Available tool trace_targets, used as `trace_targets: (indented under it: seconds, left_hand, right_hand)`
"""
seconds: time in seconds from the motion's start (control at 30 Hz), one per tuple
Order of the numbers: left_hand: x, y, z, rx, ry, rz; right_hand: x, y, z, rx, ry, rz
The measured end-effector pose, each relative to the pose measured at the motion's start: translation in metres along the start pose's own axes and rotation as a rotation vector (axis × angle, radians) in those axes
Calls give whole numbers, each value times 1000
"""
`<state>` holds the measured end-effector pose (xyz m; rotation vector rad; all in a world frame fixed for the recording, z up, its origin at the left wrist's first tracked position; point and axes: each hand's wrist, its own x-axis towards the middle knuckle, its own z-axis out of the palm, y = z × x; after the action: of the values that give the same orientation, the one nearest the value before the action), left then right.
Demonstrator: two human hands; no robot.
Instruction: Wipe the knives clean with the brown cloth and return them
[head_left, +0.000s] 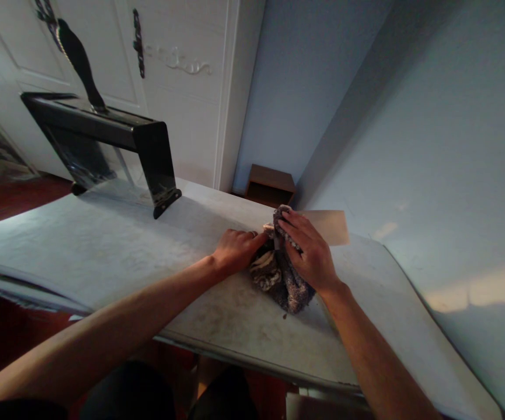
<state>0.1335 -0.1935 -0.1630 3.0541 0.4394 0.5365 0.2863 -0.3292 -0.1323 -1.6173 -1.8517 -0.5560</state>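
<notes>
On the white table [147,233], between the hands: dark patterned cloth [296,291], bunched. Right hand [311,251] grasps its upper fold; left hand [237,249] touches its left edge, cannot tell whether gripping. Judged light, soft, limp, not fragile; best gathered by thick folds. Hidden: underside, anything inside, left fingertips.

1. The bundled grey-brown patterned cloth [298,291] looks fuzzy, rough and matt.
2. The flat white bench [147,256] is mostly smooth, with smudges.
3. The black angular frame [153,157] has a slight sheen; its clear panel [132,178] is glossy.
4. The white panelled door [186,116] looks smooth, its dark ornate handle [138,45] metallic.
5. The brown open-fronted box [272,177] looks wooden.
</notes>
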Motion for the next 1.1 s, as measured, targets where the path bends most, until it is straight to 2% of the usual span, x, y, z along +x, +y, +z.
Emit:
trace_targets:
  seconds: [0.4,0.6,0.7,0.77,0.87,1.1]
  left_hand:
    - [2,-7,12,4,112,-36]
    - [2,-8,14,-4,104,-36]
    - [2,-8,13,-10,96,-39]
    - [2,-9,11,-23,96,-41]
    - [2,-10,9,-22,97,-50]
    - [1,-11,5,-22,77,-108]
  right_hand:
    - [-7,40,-8,-119,305,321]
    - [-14,60,-12,-112,364,455]
    - [-16,64,-17,-83,372,628]
    - [-16,66,-19,-37,381,757]
    - [-18,70,-19,131,415,861]
    - [-21,78,-9,524,609,915]
